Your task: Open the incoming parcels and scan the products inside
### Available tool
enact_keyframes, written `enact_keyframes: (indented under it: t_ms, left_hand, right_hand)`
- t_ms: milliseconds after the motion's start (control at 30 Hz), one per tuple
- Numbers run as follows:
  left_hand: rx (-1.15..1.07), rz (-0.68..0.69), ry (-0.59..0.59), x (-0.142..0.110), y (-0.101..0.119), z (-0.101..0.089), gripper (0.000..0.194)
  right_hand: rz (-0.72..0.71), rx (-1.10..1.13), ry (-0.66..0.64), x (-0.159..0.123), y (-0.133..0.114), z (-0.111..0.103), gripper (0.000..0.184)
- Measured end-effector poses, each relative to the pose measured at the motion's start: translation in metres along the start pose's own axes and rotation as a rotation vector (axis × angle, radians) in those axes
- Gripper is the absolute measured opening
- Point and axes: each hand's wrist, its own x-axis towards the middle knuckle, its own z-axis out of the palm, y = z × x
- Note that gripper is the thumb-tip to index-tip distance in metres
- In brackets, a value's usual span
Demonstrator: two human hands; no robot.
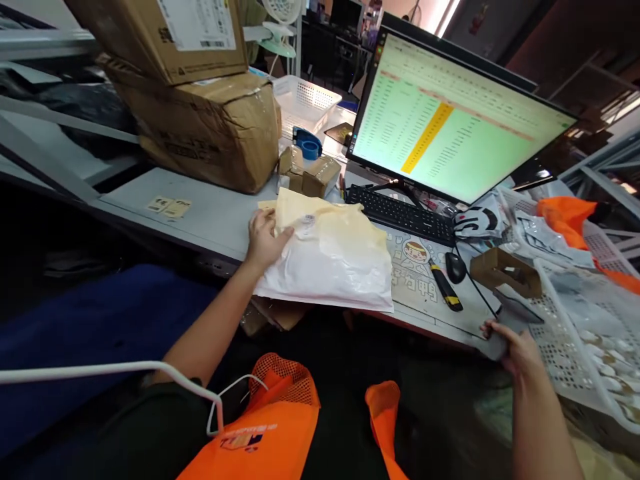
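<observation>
A large white-and-cream mailing envelope (330, 260) lies at the desk's front edge, its lower part jutting past the edge. My left hand (267, 240) grips its left side, with the thumb on top. Out to the right, my right hand (520, 350) is closed around a small grey object (493, 345) by the desk's front corner; blur hides what kind it is. Between the hands, a yellow-and-black utility knife (445, 285) and a black mouse (455, 268) rest on the printed desk mat (413, 293).
A monitor (450, 127) and keyboard (400, 212) stand behind the envelope. Cardboard boxes (200, 130) are stacked at the back left. A small open carton (505, 272) and a white perforated basket (565, 340) with small items are on the right. A white cable (125, 367) crosses the lower left.
</observation>
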Motion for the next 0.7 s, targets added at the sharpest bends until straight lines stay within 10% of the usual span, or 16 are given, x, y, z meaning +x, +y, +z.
enact_keyframes:
  t_ms: [133, 300, 500, 700]
  left_hand:
    - [-0.409, -0.011, -0.067, -0.047, 0.029, 0.022, 0.042]
    - [-0.962, -0.414, -0.342, -0.093, 0.051, 0.052, 0.082]
    - [-1.051, -0.467, -0.347, -0.099, 0.045, 0.062, 0.083]
    - [-1.023, -0.378, -0.346, -0.098, 0.048, 0.07, 0.078]
  right_hand:
    - [-0.058, 0.09, -0.315, -0.066, -0.075, 0.06, 0.036]
    - [-0.04, -0.155, -0.701, -0.11, -0.146, 0.136, 0.024]
    - [-0.157, -0.279, -0.767, -0.113, -0.171, 0.163, 0.019]
    - [-0.273, -0.275, -0.902, -0.125, -0.251, 0.226, 0.012]
